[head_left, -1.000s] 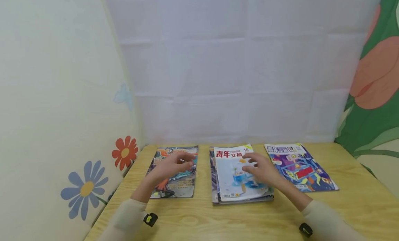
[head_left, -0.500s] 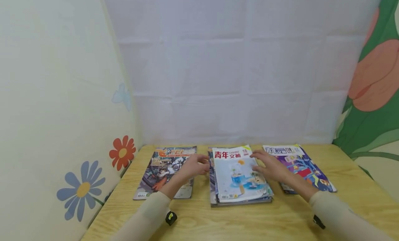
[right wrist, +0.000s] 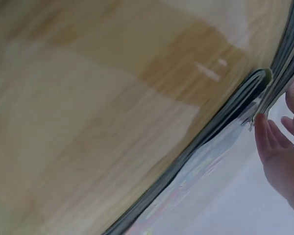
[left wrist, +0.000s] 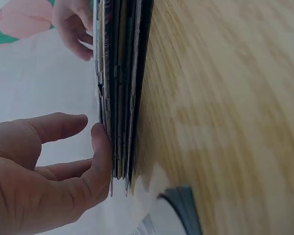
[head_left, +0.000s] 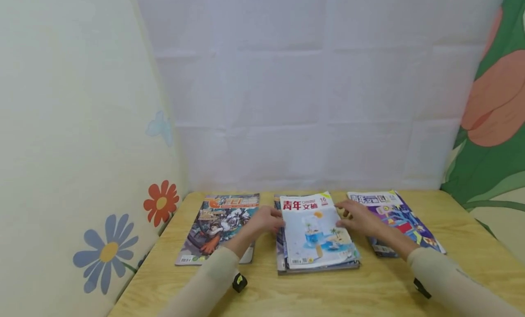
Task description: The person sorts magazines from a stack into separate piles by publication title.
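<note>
A stack of magazines [head_left: 313,239] lies in the middle of the table, a white cover with red characters on top. My left hand [head_left: 266,220] is at the stack's left side, its fingertips right at the edge. In the left wrist view the fingers of that left hand [left wrist: 59,176] are loosely bent against the stacked magazine edges [left wrist: 120,93], with the thumb apart from the fingers. On the opposite side, my right hand [head_left: 362,219] has its fingers and thumb spread beside the stack's right edge. The right wrist view shows this right hand [right wrist: 284,161] with fingertips close to the magazines.
To the left lies a magazine with a dark illustrated cover [head_left: 217,230]. Purple-covered magazines [head_left: 404,223] lie to the right, partly under my right forearm in the head view. A white cloth [head_left: 311,102] hangs behind the wooden table [head_left: 295,294]; a painted wall [head_left: 90,125] borders the left.
My left hand has moved right, from over the left magazine to the middle stack's left edge. My right hand has shifted right, from over the stack's cover to its right edge.
</note>
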Demonstrator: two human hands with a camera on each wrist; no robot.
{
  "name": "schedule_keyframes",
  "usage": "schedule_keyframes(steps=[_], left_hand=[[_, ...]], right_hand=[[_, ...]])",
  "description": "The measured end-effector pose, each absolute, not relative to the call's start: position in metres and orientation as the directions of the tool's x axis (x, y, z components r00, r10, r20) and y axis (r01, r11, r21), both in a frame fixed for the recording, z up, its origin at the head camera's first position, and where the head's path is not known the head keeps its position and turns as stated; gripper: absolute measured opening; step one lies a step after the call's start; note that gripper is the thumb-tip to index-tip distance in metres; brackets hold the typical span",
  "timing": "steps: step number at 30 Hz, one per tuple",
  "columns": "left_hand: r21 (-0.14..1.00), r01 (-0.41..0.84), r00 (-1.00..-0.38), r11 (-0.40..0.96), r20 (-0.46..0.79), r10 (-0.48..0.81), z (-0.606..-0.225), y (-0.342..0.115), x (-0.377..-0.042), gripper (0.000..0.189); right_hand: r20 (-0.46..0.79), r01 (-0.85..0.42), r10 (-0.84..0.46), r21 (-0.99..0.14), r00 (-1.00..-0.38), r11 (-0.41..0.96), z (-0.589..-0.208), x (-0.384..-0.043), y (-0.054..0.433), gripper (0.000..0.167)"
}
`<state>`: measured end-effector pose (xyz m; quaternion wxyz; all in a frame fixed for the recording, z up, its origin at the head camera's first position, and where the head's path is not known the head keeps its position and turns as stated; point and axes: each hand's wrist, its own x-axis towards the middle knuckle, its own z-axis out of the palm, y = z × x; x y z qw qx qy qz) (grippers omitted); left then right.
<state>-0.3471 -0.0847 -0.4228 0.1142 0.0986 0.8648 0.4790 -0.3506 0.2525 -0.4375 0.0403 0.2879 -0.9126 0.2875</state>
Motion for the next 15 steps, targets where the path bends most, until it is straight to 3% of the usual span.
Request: schedule_keyframes(steps=[1, 8, 15], left_hand=[[0.851, 0.051, -0.957, 0.523, -0.107, 0.269, -0.4231, -0.0845, -0.3462, 0.046], [0.845, 0.057, -0.962, 0.532, -0.097, 0.256, -0.4208, -0.0802, -0.3432, 0.027], [0.843, 0.063, -0.966, 0.534, -0.084, 0.246, -0.4167, -0.0773, -0.3386, 0.042]], right_hand=[[0.217, -0.533, -0.502, -0.527, -0.837, 0.662, -0.4373, -0.3512, 0.2522, 0.057], [0.164, -0.469, -0.48, -0.618, -0.862, 0.631, -0.4355, -0.3541, 0.2493, 0.055], [0.154, -0.441, -0.467, -0.666, -0.871, 0.602, -0.4385, -0.3557, 0.2499, 0.056]])
